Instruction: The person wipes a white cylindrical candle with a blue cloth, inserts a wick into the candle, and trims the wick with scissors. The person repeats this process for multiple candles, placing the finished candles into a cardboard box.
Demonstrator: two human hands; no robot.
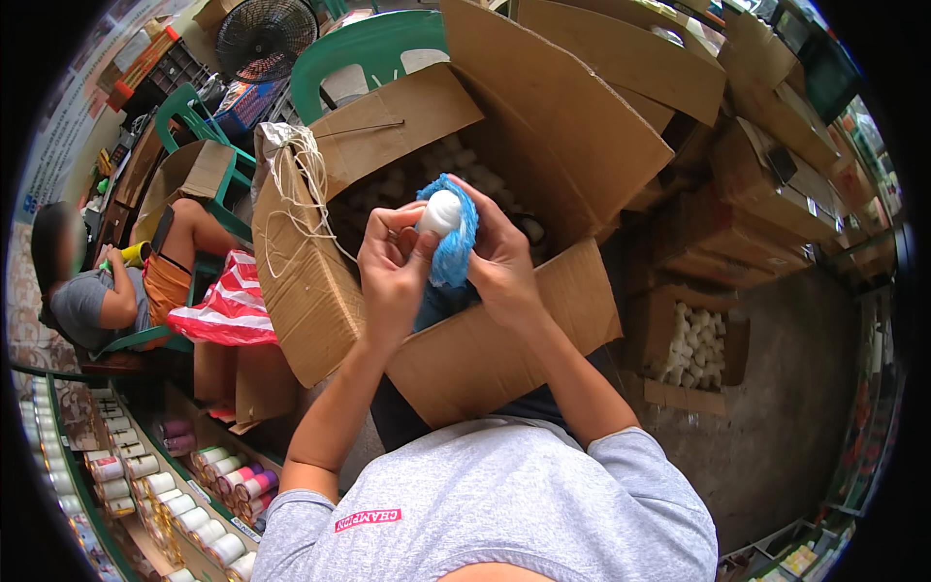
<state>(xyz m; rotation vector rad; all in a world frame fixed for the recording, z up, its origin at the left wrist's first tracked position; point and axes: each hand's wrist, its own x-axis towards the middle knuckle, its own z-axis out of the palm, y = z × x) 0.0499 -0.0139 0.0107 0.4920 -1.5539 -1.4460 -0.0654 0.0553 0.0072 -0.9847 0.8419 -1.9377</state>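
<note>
Over the open cardboard box [465, 373] in front of me, both of my hands are raised close together. My left hand [391, 270] pinches a white ball of thread [442, 211] between thumb and fingers. Wrapped round the ball's right and lower side is a crinkled blue plastic wrap [452, 262], gripped by my right hand [506, 257]. Down in the box, partly in shadow, lie several more white balls [475, 175].
White string [312, 175] hangs over the box's left flap. At the left a seated person [107, 291] holds something yellow beside a red-and-white striped bag [228, 306]. Thread spools [208, 529] fill shelves at lower left. A smaller box of white pieces [696, 346] stands right.
</note>
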